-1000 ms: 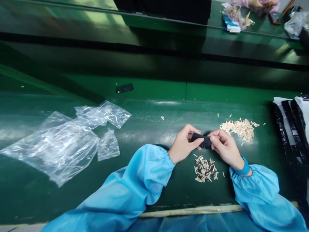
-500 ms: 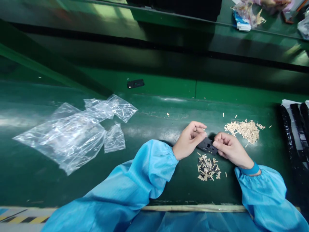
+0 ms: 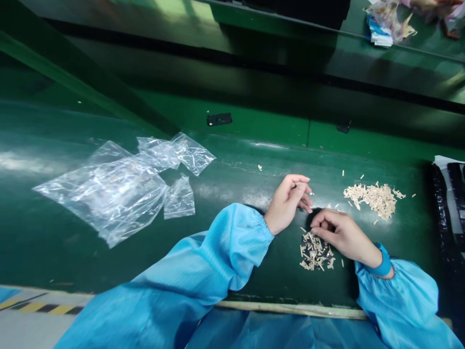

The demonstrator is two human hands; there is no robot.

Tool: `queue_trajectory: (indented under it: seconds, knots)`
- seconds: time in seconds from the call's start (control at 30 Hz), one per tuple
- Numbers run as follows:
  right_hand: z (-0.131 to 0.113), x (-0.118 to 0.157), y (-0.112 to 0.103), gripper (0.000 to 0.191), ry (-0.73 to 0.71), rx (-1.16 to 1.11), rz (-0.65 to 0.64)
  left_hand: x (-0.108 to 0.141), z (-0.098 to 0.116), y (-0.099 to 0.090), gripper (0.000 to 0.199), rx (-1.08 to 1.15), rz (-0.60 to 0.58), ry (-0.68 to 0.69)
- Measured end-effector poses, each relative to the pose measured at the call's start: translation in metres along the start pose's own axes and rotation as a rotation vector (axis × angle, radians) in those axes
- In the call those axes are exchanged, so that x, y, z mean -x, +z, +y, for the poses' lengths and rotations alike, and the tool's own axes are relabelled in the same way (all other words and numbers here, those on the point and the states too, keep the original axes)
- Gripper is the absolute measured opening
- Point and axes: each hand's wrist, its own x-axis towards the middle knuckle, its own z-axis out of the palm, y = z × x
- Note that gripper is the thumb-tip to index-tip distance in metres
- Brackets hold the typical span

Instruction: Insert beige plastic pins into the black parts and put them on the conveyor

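Observation:
My left hand (image 3: 287,203) hovers just above the green bench, fingers loosely bent and apart, with nothing visible in them. To its right, my right hand (image 3: 341,233) has thumb and forefinger brought together at the upper edge of a small pile of pale and dark strips (image 3: 315,254). Whatever lies between those fingertips is hidden or too small to name. A few tiny pale pieces (image 3: 332,206) lie behind the right hand. Farther right spreads a larger heap of small beige cut pieces (image 3: 379,199).
Clear plastic bags (image 3: 119,194) lie at left. On the far green ledge are a flat black plate (image 3: 219,119) and a smaller black part (image 3: 343,127). Black packaging (image 3: 445,208) stands at the right edge. Along the front runs a pale bench edge (image 3: 290,307).
The black plate has left my hands; a black part now shows on the far ledge at right. My right hand has moved to the small pile. The view has shifted slightly.

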Motion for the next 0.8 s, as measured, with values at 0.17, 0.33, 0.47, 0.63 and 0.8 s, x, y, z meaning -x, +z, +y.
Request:
queue_trajectory:
  seconds: [0.17, 0.33, 0.47, 0.63, 0.8]
  knots:
    - [-0.011, 0.005, 0.009, 0.002, -0.100, 0.307, -0.091, 0.000, -0.001, 0.000, 0.031, -0.007, -0.007, 0.005]
    - [-0.016, 0.007, 0.015, 0.010, -0.092, 0.416, -0.111, 0.001, 0.001, 0.002, 0.033, 0.002, -0.002, -0.001]
    - [-0.011, 0.004, 0.004, 0.012, -0.071, 0.231, -0.095, 0.001, 0.001, 0.001, 0.030, -0.019, -0.013, 0.006]
    - [0.001, -0.001, -0.011, 0.026, 0.082, -0.112, -0.052, 0.002, -0.001, -0.005, 0.021, -0.244, -0.196, -0.034]
    - [0.004, -0.002, -0.010, 0.035, 0.159, -0.255, -0.047, 0.001, 0.003, -0.009, 0.017, -0.437, -0.363, -0.102]
